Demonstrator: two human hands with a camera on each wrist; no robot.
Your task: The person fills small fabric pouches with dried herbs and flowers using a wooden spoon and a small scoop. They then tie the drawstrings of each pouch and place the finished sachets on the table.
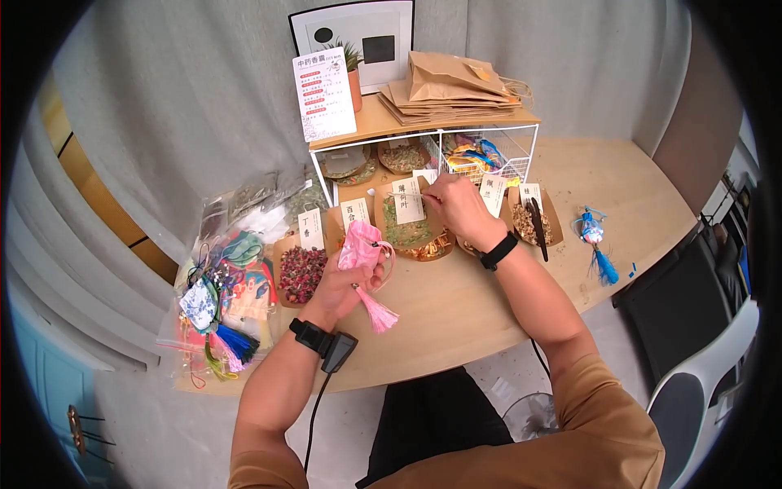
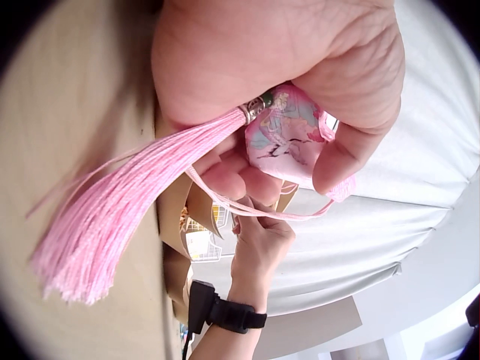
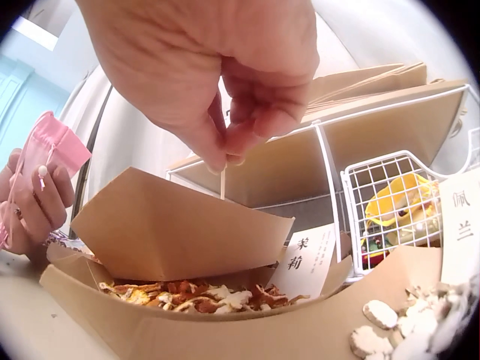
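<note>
The left hand (image 1: 338, 287) grips a pink patterned pouch (image 1: 359, 247) over the table, its thumb and fingers around the fabric in the left wrist view. A pink tassel (image 2: 124, 202) hangs from the pouch, and a thin pink cord (image 2: 259, 213) loops past the fingers. The right hand (image 1: 463, 210) is above the paper trays, beside an upright label card (image 1: 408, 200) at the tray of green leaves (image 1: 399, 231). In the right wrist view its thumb and fingertips pinch a thin pale strip (image 3: 223, 184); whether this is the card seen edge-on, I cannot tell.
Dried flowers (image 1: 303, 274) and other trays line the table (image 1: 432, 326). Behind them stands a shelf (image 1: 371, 118) with paper bags (image 1: 456, 81) and a white basket (image 3: 397, 169). Bagged tasselled pouches (image 1: 228, 301) lie left, a blue pouch (image 1: 593, 232) right.
</note>
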